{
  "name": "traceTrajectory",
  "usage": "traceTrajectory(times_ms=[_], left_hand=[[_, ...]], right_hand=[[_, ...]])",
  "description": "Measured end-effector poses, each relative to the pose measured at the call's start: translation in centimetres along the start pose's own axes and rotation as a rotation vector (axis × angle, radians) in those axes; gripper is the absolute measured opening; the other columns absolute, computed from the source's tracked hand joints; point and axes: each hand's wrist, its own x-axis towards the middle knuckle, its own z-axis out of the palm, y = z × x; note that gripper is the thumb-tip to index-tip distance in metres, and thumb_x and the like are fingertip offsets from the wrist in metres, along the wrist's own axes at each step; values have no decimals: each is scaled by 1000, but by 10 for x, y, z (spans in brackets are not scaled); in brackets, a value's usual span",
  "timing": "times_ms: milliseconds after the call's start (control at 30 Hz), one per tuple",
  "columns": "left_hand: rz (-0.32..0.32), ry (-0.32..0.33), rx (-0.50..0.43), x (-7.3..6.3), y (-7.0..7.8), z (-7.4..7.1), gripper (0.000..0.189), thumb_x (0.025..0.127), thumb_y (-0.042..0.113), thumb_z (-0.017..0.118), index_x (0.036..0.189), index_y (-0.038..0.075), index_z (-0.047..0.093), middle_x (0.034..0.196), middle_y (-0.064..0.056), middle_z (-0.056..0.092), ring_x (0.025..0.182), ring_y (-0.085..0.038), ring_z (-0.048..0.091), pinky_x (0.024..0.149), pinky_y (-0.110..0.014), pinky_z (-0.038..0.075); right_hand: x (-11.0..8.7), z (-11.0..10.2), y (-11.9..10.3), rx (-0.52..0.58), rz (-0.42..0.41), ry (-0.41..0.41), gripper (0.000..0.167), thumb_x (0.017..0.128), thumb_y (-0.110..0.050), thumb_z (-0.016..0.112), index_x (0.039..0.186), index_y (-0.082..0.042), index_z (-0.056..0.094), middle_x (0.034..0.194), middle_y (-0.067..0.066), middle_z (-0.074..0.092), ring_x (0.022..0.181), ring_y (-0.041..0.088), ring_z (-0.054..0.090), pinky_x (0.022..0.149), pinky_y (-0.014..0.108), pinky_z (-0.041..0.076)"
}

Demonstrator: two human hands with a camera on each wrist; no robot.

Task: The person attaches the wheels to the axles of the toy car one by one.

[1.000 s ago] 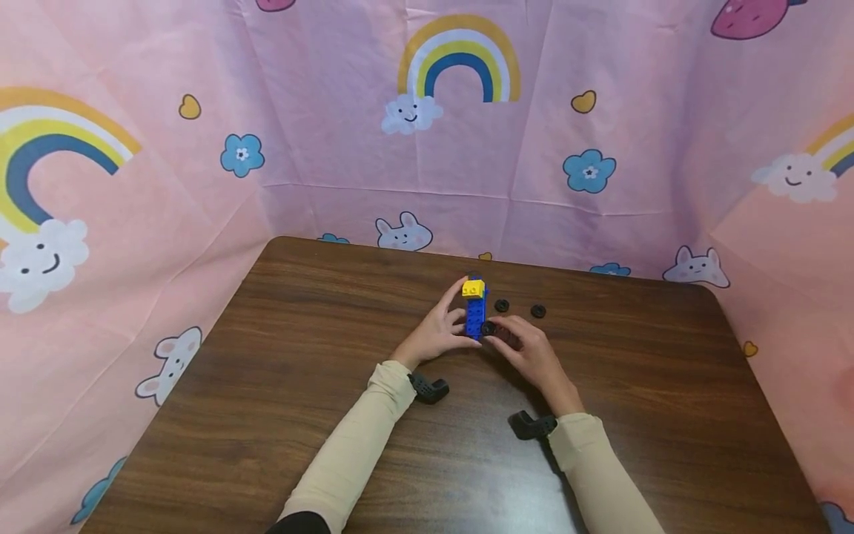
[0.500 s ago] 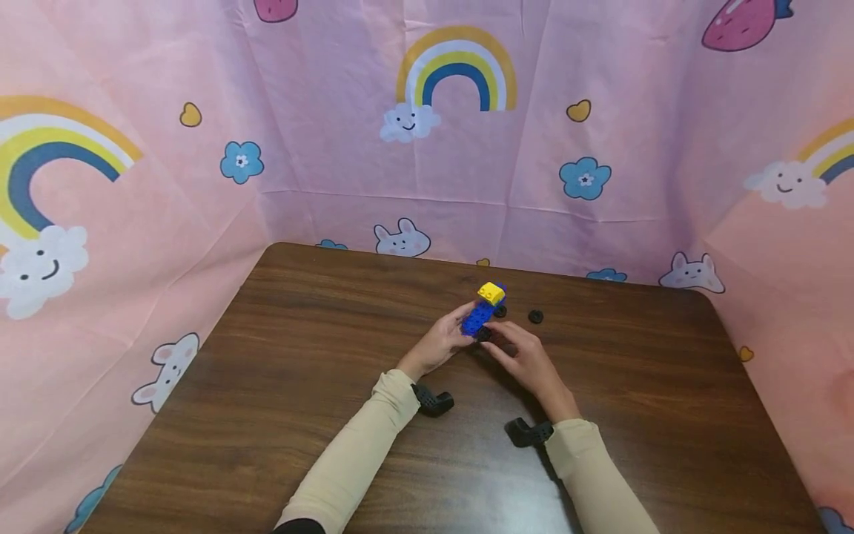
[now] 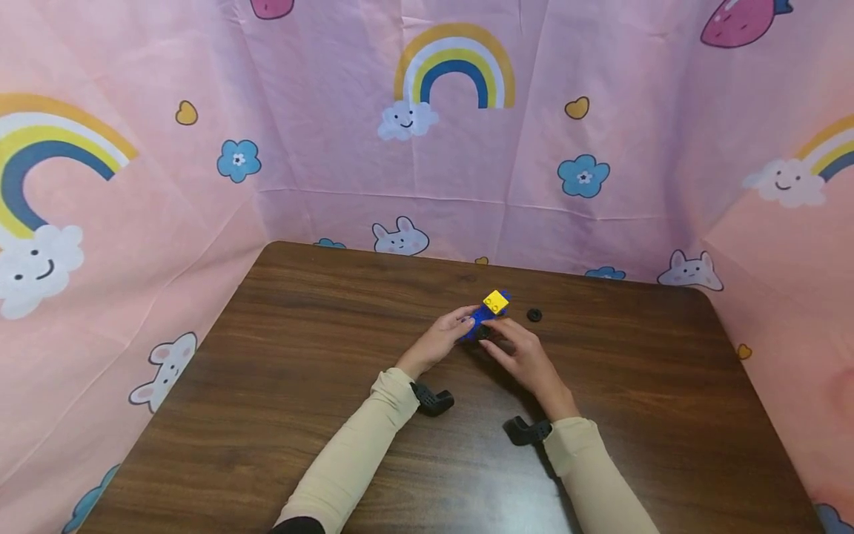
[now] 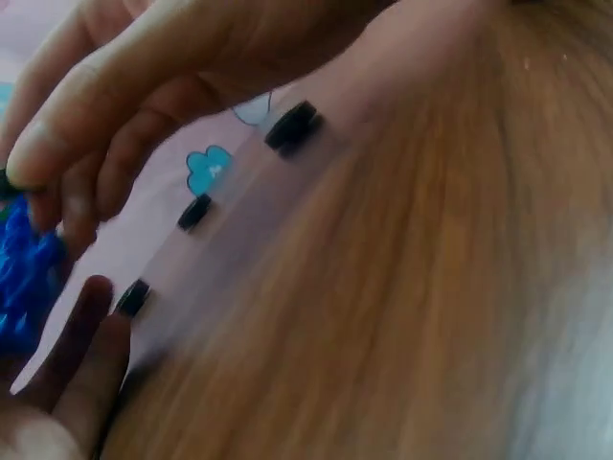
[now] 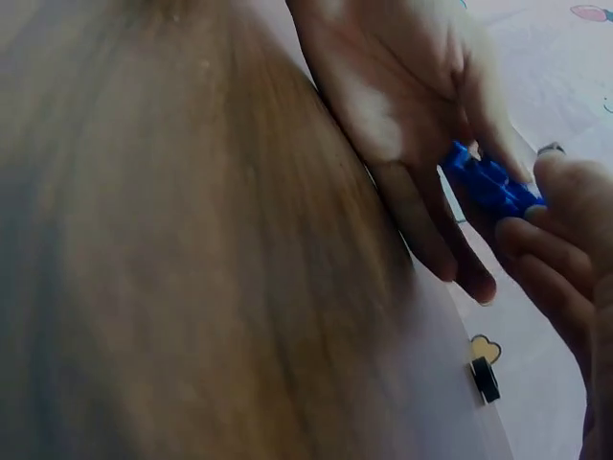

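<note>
My left hand (image 3: 439, 343) grips a blue toy-brick car base (image 3: 479, 319), its thumb over the studded top. A yellow brick (image 3: 496, 302) sits on the far end of the base. My right hand (image 3: 528, 357) pinches a small black toy wheel (image 3: 483, 333) at the base's right side, near its close end. In the right wrist view the blue base (image 5: 493, 184) shows its underside between both hands. The left wrist view shows only part of the blue base (image 4: 24, 278), with the pinching fingers just above it.
Beyond my right hand, a loose black wheel (image 3: 534, 314) lies on the brown wooden table (image 3: 320, 319). Several black wheels, including this nearest one (image 4: 294, 127), show on the table in the left wrist view. A patterned pink cloth (image 3: 320, 148) hangs behind and around the table.
The blue base has turned, its yellow end swinging rightward, and it tips in my left hand. My left thumb has come over its top. The right hand keeps its wheel against the side.
</note>
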Motion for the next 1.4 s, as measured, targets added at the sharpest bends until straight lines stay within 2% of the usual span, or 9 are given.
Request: traceTrajectory(times_ms=[133, 267, 433, 533, 700, 900, 1067, 1267, 1400], left_hand=[[21, -5, 161, 0, 3, -1, 46, 116, 26, 32, 154, 2, 44, 151, -21, 55, 143, -34, 52, 121, -52, 39], [49, 70, 298, 2, 2, -1, 47, 115, 28, 37, 150, 0, 51, 144, -16, 56, 136, -29, 53, 118, -47, 42], [115, 112, 308, 1, -1, -6, 40, 110, 19, 53, 145, 0, 59, 131, -15, 63, 122, -27, 58, 106, -41, 49], [119, 75, 293, 0, -3, -9, 41, 108, 15, 57, 147, 3, 58, 140, -15, 66, 131, -29, 61, 112, -45, 49], [63, 35, 284, 0, -4, -11, 46, 107, 16, 58, 151, 2, 51, 153, -16, 57, 146, -31, 51, 121, -50, 41], [65, 43, 183, 0, -7, -8, 41, 107, 19, 59, 143, -1, 59, 144, -19, 64, 133, -31, 62, 108, -42, 54], [30, 127, 164, 1, -9, -6, 39, 107, 20, 60, 140, 0, 62, 140, -18, 66, 131, -29, 64, 107, -38, 54], [-75, 259, -143, 1, -11, -9, 42, 106, 11, 59, 145, -6, 55, 147, -26, 58, 136, -33, 59, 112, -44, 50], [-88, 301, -208, 3, -10, -8, 41, 106, 11, 60, 143, -7, 56, 144, -27, 61, 131, -28, 63, 109, -42, 53]], right_hand=[[2, -2, 0, 0, -1, 11, 40, 85, 5, 82, 123, -1, 70, 115, 14, 74, 100, 27, 74, 81, 31, 63], [4, -2, 0, 14, 8, 14, 40, 86, 4, 82, 124, -2, 70, 115, 14, 74, 102, 27, 74, 81, 34, 64], [1, -1, 0, 17, 11, 6, 39, 85, 5, 82, 122, 0, 71, 114, 15, 74, 101, 30, 74, 79, 36, 64], [0, -1, -1, 23, 15, 3, 38, 85, 4, 82, 121, 1, 71, 113, 15, 74, 98, 29, 74, 78, 34, 64], [0, -1, -1, 58, 24, 2, 38, 86, 5, 81, 122, 0, 70, 111, 13, 74, 94, 25, 74, 79, 32, 64], [0, 0, -1, 55, 32, 35, 39, 85, 6, 81, 122, -1, 70, 107, 12, 73, 89, 21, 73, 76, 29, 64], [-1, 0, -2, 49, 30, 38, 37, 86, 5, 81, 122, -1, 71, 108, 12, 74, 88, 22, 73, 77, 31, 63], [-1, -1, -2, -12, 74, 103, 38, 86, 0, 83, 123, -1, 72, 106, 10, 74, 90, 23, 72, 79, 37, 62], [0, 2, -3, -13, 74, 104, 37, 86, 2, 82, 122, -1, 71, 105, 11, 74, 90, 24, 71, 80, 36, 62]])
